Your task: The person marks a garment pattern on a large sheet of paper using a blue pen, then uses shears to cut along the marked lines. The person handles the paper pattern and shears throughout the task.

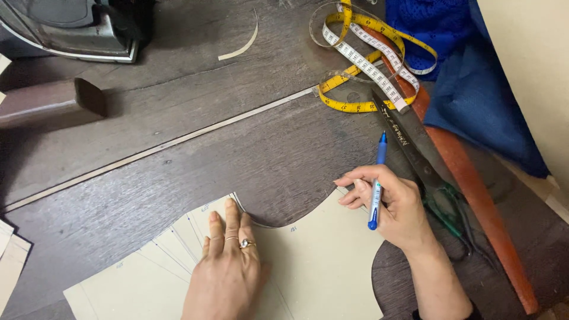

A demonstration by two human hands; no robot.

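Cream curved paper pattern (320, 261), blue pen (376, 189)

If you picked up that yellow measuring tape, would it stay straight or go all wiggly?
Probably wiggly: the measuring tape lies in loose loops and curls, so it looks floppy. It is thin, so likely light. Pushed, it would probably bunch up rather than roll.

Left hand (228, 269): palm down, flat, fingers (231, 222) straight and close together, pointing away from the body; rings on two fingers; wrist straight, forearm out of view below.
Right hand (394, 204): right of the left hand and a little farther out, fingers curled loosely inward, thumb side up; wrist bent slightly, bare forearm running down and right.
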